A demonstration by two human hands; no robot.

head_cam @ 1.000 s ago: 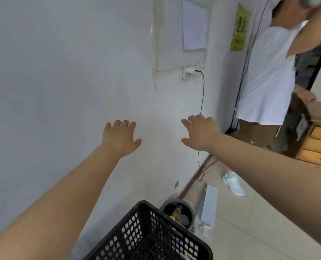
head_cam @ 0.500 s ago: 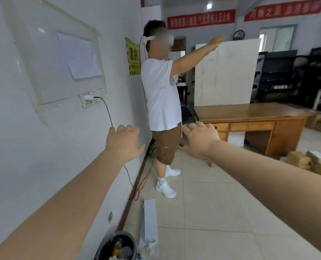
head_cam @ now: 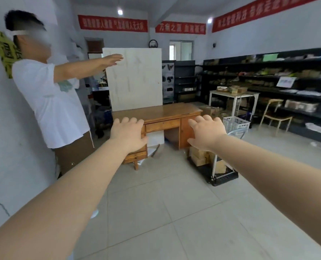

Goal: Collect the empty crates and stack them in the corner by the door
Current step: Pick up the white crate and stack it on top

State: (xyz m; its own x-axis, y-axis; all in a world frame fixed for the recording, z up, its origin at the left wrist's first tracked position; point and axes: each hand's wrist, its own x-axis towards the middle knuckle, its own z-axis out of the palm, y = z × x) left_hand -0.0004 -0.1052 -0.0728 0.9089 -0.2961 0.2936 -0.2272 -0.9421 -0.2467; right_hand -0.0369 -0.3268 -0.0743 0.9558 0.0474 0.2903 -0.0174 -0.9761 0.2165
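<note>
White plastic crate (head_cam: 235, 124) sits on the floor right of the wooden desk (head_cam: 157, 114), just behind a cart of boxes (head_cam: 215, 163); left hand (head_cam: 128, 134) and right hand (head_cam: 207, 132) reach forward, fingers relaxed, holding nothing

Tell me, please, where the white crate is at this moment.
In the head view the white crate stands on the floor right of centre, between the wooden desk and the yellow chair, beyond the right hand.
</note>
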